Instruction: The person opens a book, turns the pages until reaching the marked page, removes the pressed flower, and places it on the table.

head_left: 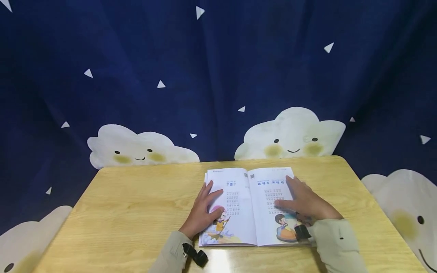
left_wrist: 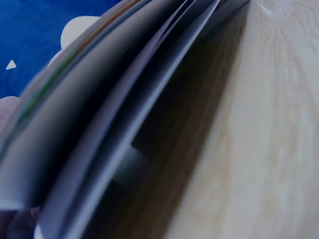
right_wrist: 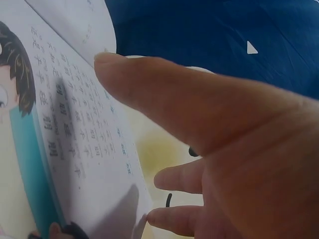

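An open book [head_left: 239, 223] with printed text and coloured drawings lies on the wooden table, both pages facing up. On its left page rests my left hand [head_left: 203, 209], fingers spread and thumb across the page. My right hand [head_left: 308, 201] is at the right page's outer edge. In the right wrist view, its thumb [right_wrist: 149, 79] extends over the printed page [right_wrist: 84, 129], and two fingertips are by the page's edge. Page edges [left_wrist: 134, 104] stand fanned apart above the wood in the left wrist view, where the left hand is mostly out of sight.
The light wooden table [head_left: 129, 212] extends to both sides of the book. Behind it hangs a dark blue curtain [head_left: 218, 76] printed with white triangles and smiling clouds. Small black devices [head_left: 195, 255] are strapped at both wrists, over light sleeves.
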Available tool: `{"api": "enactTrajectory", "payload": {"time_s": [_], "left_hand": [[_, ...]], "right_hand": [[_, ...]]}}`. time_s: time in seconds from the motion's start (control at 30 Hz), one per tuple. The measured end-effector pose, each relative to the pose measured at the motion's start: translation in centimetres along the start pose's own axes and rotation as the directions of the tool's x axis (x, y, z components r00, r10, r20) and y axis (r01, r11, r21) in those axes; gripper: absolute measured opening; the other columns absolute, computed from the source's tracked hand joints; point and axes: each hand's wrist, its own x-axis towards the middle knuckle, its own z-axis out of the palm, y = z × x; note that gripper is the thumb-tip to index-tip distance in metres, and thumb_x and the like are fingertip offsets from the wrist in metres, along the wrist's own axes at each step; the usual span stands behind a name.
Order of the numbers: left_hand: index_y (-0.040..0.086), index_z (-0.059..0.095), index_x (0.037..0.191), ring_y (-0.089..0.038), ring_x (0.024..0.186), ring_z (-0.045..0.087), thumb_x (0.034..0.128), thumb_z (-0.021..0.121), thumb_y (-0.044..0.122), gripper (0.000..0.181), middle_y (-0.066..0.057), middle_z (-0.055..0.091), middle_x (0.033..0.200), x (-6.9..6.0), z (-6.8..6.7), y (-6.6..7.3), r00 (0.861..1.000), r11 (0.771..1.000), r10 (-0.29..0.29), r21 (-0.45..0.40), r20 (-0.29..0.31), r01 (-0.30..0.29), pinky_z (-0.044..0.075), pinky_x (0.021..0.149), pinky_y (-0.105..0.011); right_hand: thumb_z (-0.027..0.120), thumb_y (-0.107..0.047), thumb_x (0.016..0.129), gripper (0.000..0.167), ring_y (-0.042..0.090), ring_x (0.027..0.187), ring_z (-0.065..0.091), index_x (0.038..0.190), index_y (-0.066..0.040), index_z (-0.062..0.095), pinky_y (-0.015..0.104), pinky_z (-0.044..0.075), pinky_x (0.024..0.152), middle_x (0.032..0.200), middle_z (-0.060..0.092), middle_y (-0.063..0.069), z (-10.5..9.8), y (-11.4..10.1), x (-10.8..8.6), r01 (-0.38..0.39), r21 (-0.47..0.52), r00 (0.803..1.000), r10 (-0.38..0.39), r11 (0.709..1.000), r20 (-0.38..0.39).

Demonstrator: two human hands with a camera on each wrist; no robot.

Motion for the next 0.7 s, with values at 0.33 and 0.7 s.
{"api": "enactTrajectory", "payload": {"time_s": [0.33,0.7], "left_hand": [[0.021,0.058,0.135,-0.035,0.147,0.01,0.0842,0.072,0.033,0.054,-0.008,0.024,0.158,-1.0,-0.4,-0.4,1.0,1.0,-0.006,-0.012,-0.028,0.006,0.015,0.11,-0.066],[0.022,0.057,0.135,-0.034,0.147,0.009,0.0849,0.071,0.034,0.054,-0.007,0.023,0.159,-0.1,0.2,0.0,1.0,1.0,0.01,-0.019,-0.011,-0.01,0.013,0.111,-0.065]], "right_hand": [[0.073,-0.053,0.079,0.106,0.053,0.14,0.01,0.15,0.005,0.021,0.067,0.015,0.109,0.154,0.01,0.033,0.7,0.3,-0.1,-0.045,0.048,0.999,0.044,0.998,0.008],[0.076,-0.05,0.078,0.107,0.046,0.139,0.022,0.152,0.002,0.018,0.061,0.019,0.112,0.156,0.012,0.029,0.2,1.0,-0.4,-0.073,0.121,0.997,0.072,0.99,0.014]]}}
